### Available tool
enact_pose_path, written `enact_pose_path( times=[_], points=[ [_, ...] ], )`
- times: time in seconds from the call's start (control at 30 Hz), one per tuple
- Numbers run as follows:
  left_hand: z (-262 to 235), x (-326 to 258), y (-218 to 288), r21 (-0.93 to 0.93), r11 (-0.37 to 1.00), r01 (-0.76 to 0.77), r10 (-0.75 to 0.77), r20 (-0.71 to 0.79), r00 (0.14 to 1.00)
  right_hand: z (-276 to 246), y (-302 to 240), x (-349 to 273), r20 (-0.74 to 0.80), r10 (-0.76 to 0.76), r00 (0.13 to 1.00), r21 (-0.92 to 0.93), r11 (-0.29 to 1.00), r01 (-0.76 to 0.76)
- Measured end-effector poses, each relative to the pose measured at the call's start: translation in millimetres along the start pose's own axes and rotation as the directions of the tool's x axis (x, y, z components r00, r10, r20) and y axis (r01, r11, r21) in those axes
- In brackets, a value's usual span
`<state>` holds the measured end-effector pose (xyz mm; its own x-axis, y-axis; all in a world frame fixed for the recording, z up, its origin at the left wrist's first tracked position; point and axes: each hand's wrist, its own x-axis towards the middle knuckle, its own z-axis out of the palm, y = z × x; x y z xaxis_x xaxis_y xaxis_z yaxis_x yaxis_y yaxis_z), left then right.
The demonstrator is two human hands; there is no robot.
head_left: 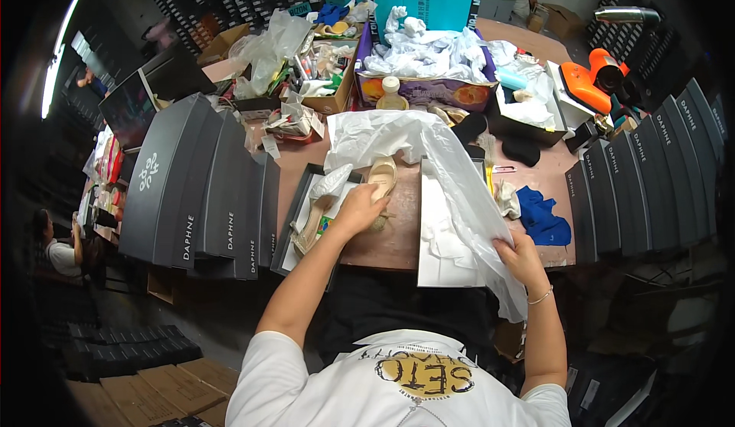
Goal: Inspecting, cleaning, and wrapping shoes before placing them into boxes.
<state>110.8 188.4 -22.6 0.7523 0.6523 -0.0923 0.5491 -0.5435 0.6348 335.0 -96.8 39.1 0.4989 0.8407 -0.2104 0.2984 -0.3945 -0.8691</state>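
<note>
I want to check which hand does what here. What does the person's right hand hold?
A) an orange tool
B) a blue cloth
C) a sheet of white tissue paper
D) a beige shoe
C: the right hand grips the lower edge of the white tissue paper that drapes over the open white box, while the left hand rests on the beige shoe.

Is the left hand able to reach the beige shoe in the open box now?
Probably yes. The left hand is beside the open box, and the beige shoe there lies uncovered close to it. The white tissue paper, held by the right hand, hangs further right.
</note>
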Motion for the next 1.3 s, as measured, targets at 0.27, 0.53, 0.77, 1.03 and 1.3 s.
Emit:
enact_pose_path(
  times=[0.27, 0.53, 0.77, 1.03, 1.3],
  points=[
    [41, 15, -17, -0.84, 0.329, 0.432, -0.329, 0.327, 0.886, 9, -17, -7, -0.085, -0.277, 0.957, -0.171, 0.95, 0.26],
    [25, -110, -13, -0.981, -0.044, 0.188, 0.038, 0.186, 0.982, 7, -54, -9, -0.089, -0.485, 0.87, -0.504, 0.775, 0.38],
    [10, -218, -7, -0.886, 0.065, 0.458, 0.354, 0.45, 0.82, 102, -71, -5, 0.396, -0.342, 0.852, -0.673, 0.523, 0.523],
    [50, -199, 40, -0.743, -0.067, 0.666, 0.043, 0.665, 0.746, 112, -52, -39, 0.459, -0.478, 0.749, -0.068, 0.822, 0.566],
    [77, -194, 59, -0.974, -0.086, 0.208, -0.21, 0.222, 0.952, 91, -22, -52, 0.379, -0.312, 0.871, 0.069, 0.948, 0.31]
  ],
)
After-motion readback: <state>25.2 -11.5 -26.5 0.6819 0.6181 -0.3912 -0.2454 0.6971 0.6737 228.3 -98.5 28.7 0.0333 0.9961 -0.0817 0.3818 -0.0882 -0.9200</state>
